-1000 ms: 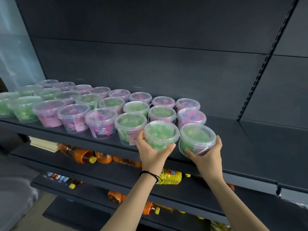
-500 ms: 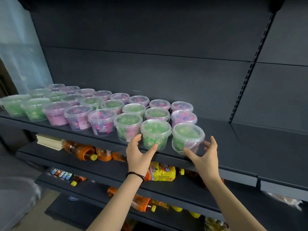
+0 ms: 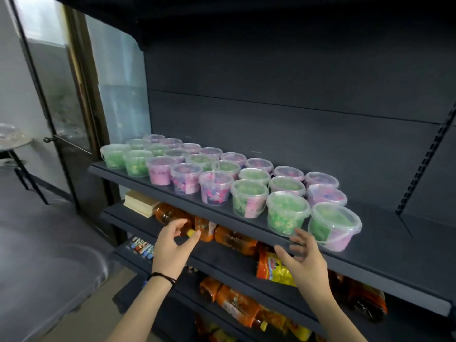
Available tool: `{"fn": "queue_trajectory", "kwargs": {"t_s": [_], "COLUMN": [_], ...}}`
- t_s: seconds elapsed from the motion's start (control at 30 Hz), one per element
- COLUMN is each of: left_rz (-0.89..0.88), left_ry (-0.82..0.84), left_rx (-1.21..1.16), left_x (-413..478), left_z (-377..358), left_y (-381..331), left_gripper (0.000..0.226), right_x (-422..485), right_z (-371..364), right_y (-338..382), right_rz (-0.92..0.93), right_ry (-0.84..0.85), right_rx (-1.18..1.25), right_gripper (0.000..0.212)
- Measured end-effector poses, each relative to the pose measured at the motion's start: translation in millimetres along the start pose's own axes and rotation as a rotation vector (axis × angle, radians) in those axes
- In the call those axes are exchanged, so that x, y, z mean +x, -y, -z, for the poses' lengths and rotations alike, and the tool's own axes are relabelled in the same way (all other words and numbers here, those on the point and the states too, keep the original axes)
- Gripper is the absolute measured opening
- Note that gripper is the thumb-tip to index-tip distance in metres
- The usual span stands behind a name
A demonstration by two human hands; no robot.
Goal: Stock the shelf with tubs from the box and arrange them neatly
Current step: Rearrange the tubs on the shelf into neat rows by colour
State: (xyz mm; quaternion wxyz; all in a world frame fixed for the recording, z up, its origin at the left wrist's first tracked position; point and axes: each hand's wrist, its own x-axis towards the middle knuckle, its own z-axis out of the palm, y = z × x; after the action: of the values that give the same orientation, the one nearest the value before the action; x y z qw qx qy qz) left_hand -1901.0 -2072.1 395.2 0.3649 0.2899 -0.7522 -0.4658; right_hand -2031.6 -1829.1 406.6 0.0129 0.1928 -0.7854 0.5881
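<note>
Left hand [image 3: 170,245] was raised in front of the lower shelves, palm forward, fingers loosely curled and apart, gripping nothing; a black band [image 3: 161,277] circled its wrist. Right hand [image 3: 304,260] was also raised and empty, fingers spread, the tips just below the front edge of the shelf [image 3: 385,245].

Just beyond the right fingertips stood 2 green tubs [image 3: 287,212], closing the front row of 8. Behind it ran a middle row of 8 and a back row of 8, 24 lidded tubs counted, green and pink mixed.
</note>
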Motion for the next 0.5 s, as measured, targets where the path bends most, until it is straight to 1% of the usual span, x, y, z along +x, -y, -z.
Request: {"fn": "queue_trajectory", "kwargs": {"t_s": [0.13, 0.2, 0.27, 0.3, 0.37, 0.4, 0.5], "left_rz": [0.026, 0.032, 0.049, 0.063, 0.103, 0.119, 0.106], "left_ry": [0.061, 0.091, 0.098, 0.102, 0.101, 0.094, 0.064], "left_rx": [0.045, 0.076, 0.082, 0.082, 0.089, 0.089, 0.071], "left_x": [49, 81, 114, 131, 163, 177, 212], "left_z": [53, 82, 110, 124, 150, 163, 195], "left_y": [28, 45, 61, 68, 82, 88, 99], "left_gripper": [0.061, 0.066, 0.066, 0.067, 0.07, 0.071, 0.071], "right_x": [10, 17, 25, 30, 41, 45, 61], "right_z": [-72, -115, -159, -182, -226, -248, -305], "right_y": [25, 40, 57, 64, 80, 88, 113], "right_rz": [0.009, 0.011, 0.02, 0.017, 0.004, 0.003, 0.027], "right_ry": [0.098, 0.115, 0.113, 0.11, 0.113, 0.114, 0.121], "right_rx": [-0.017, -0.007, 0.002, 0.004, 0.017, 0.024, 0.03], "right_gripper": [0.073, 0.079, 0.094, 0.093, 0.076, 0.072, 0.072]}}
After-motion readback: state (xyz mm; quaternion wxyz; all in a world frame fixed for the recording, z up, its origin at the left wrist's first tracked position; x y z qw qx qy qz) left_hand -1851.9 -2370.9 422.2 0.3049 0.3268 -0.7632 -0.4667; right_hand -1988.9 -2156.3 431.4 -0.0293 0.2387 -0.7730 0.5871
